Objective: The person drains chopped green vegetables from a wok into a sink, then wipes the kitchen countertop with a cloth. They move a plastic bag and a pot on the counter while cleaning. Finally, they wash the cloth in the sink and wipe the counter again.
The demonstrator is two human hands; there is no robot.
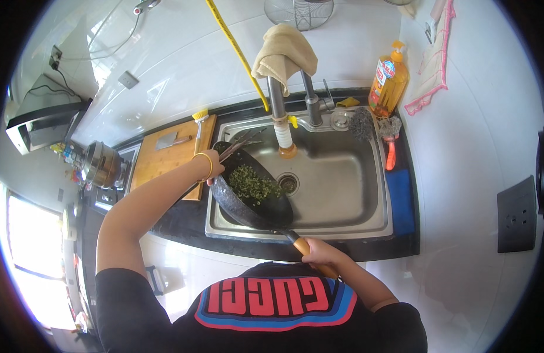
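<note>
Black pan: tilted over the left side of the sink, its handle running down towards me.
Chopped greens: spread in a loose heap inside the pan.
Wooden handle: my right grip is wrapped round it, near my shirt front.
Slender sticks: pinched in my left grip, their tips spreading over the far side of the pan; their exact kind I can't tell. The same hand sits right at the pan's rim.
Steel sink: set in the dark worktop, its drain just right of the pan.
Tap: beige cloth draped on top, white ribbed hose hanging below.
Cutting board: left of the sink, with a cleaver and a yellow-bristled brush lying on it.
Orange bottle: at the sink's far right corner, near a grey scourer.
</note>
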